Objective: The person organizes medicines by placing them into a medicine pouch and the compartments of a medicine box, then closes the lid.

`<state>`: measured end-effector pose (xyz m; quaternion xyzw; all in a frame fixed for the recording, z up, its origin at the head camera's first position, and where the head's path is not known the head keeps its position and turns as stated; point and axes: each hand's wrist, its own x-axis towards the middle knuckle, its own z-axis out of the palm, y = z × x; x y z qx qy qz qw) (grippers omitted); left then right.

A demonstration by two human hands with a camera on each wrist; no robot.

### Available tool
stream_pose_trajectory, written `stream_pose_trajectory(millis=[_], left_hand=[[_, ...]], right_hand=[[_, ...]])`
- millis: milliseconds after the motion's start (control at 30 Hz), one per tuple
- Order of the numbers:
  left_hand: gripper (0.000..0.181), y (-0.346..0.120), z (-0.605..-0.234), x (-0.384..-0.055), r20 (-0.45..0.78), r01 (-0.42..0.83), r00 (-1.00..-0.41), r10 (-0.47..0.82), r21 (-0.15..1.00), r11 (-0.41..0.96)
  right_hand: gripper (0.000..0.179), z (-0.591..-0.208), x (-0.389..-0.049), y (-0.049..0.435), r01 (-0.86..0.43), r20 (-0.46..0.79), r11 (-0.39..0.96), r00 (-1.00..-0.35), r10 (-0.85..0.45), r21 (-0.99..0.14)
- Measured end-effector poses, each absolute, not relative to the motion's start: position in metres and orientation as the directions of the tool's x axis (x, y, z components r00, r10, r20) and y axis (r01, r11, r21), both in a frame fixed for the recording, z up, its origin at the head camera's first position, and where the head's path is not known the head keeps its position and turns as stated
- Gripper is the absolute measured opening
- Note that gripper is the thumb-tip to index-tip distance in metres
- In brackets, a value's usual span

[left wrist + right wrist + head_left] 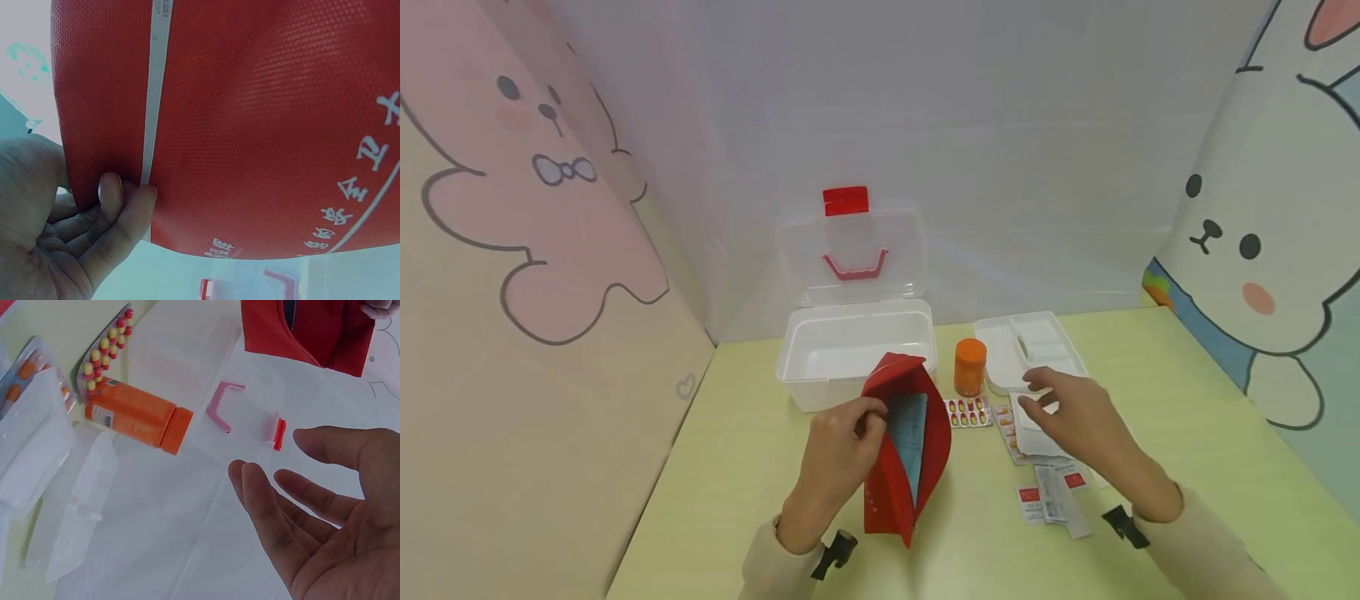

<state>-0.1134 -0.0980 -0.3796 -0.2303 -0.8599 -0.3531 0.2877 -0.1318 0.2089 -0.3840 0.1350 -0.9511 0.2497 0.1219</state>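
My left hand [842,442] pinches the top edge of a red zip pouch [936,450], holding it upright with its mouth spread. Inside the pouch a light blue packet [908,433] shows. White lettering runs across the pouch's outside in the left wrist view. My right hand [1078,412] hovers with loosely bent, parted fingers over white gauze packets [1033,433]; nothing is between its fingers in the right wrist view. Under the gauze lies a blister pack of orange pills [1006,425]. Small sachets [1051,500] lie nearer me.
Behind the pouch stands a clear-lidded white box [820,392], its lid [805,275] raised. An orange bottle [970,367] stands between the box and a white compartment tray [1000,342]. A red-and-yellow capsule blister pack [967,412] lies before the bottle.
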Motion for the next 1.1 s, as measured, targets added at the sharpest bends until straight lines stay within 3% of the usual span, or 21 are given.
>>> stream_pose_trajectory(millis=[367,600,900,1100], left_hand=[[0.016,-0.106,-0.381,-0.116,0.652,0.589,-0.737,0.177,0.491,0.642],[0.018,-0.108,-0.384,-0.119,0.667,0.599,-0.725,0.174,0.486,0.637],[0.018,-0.108,-0.384,-0.118,0.665,0.6,-0.726,0.178,0.484,0.637],[0.017,-0.107,-0.382,-0.117,0.655,0.593,-0.735,0.177,0.493,0.637]], right_hand=[[0.037,-0.403,-0.127,0.231,-0.235,0.182,0.867,-0.968,-0.171,-0.44],[0.043,-0.42,-0.122,0.231,-0.219,0.015,0.869,-0.971,-0.237,-0.443],[0.052,-0.441,-0.115,0.228,-0.299,-0.103,0.875,-0.927,-0.362,-0.381],[0.05,-0.448,-0.113,0.224,-0.366,-0.06,0.857,-0.908,-0.414,-0.363]])
